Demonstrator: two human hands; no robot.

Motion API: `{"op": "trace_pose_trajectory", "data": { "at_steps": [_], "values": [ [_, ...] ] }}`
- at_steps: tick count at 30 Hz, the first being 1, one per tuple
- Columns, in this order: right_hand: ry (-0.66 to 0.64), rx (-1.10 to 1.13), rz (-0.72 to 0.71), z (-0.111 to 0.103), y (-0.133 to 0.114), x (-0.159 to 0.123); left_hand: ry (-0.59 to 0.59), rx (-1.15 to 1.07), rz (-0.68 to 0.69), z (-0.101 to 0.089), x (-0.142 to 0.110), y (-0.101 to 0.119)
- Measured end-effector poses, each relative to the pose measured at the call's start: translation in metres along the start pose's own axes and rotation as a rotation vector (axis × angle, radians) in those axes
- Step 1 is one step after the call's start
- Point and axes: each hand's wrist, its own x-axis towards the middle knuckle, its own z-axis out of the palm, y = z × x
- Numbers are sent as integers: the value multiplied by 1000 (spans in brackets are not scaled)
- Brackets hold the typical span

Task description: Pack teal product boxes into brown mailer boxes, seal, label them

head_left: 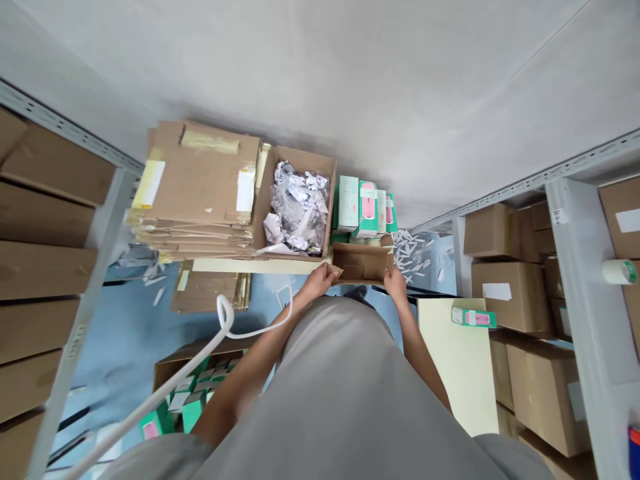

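An opened brown cardboard box (pixel 354 263) is held between my two hands, just in front of my body. My left hand (pixel 321 279) pinches its left side at a flap, and my right hand (pixel 395 283) grips its right end. Its inside shows bare cardboard. Right behind it stand several green and white product boxes (pixel 368 210) with pink pictures. To their left is a larger carton (pixel 332 200) filled with crumpled paper and clear plastic.
A tall stack of flattened cardboard boxes (pixel 205 177) lies at left on the table. A large carton of green boxes (pixel 163 373) sits on the floor. One green box (pixel 474 317) lies on a cream board at right. Shelves of brown cartons (pixel 507 293) flank both sides. A white cable (pixel 225 323) crosses the left.
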Motion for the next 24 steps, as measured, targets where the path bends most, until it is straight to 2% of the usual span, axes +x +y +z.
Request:
{"op": "trace_pose_trajectory", "data": {
  "at_steps": [4, 6, 11, 13, 15, 19, 21, 24],
  "values": [
    [-1, 19, -32, 2, 0, 11, 117, 56, 185, 6, -6, 21],
    [-2, 28, -53, 4, 0, 15, 150, 66, 232, 10, -4, 30],
    [7, 96, -84, 7, 2, 20, 75, 66, 308, 7, -4, 55],
    [35, 139, -91, 5, 3, 20, 143, 11, 338, -6, -8, 68],
    [38, 169, -103, 3, 2, 21, 290, -42, 334, -27, -10, 80],
    [-32, 178, -112, -3, 1, 20, 577, 24, 200, -78, 3, 87],
    [-35, 192, -114, -5, 0, 19, 605, 135, 76, -98, 16, 82],
    [-16, 219, -118, -5, -1, 15, 504, 269, -143, -115, 33, 71]
  ]
}}
